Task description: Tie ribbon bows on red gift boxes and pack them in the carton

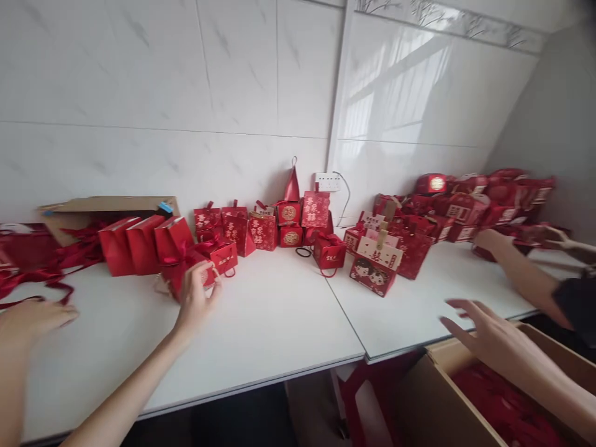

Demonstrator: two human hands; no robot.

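Note:
My left hand [198, 295] reaches over the white table with curled fingers, gripping the edge of a small red gift box [172, 282] topped with a red ribbon bow. Its fingers hide part of the box. Right behind stands another red box [223, 256] with a looped cord handle. Out to the right, my right hand [488, 335] hangs above a cardboard carton [447, 357], fingers apart and slightly blurred, holding nothing. Red goods [507, 403] lie inside that carton. Nearest on the tabletop is a box printed with two cartoon faces [372, 276].
Several plain red boxes [139, 245] stand by an open brown carton [112, 203]. Red packages [465, 205] pile up against the wall. A co-worker's hand [37, 320] rests near ribbons at left; another person's arm [521, 270] works at right. A seam [344, 316] divides the tables.

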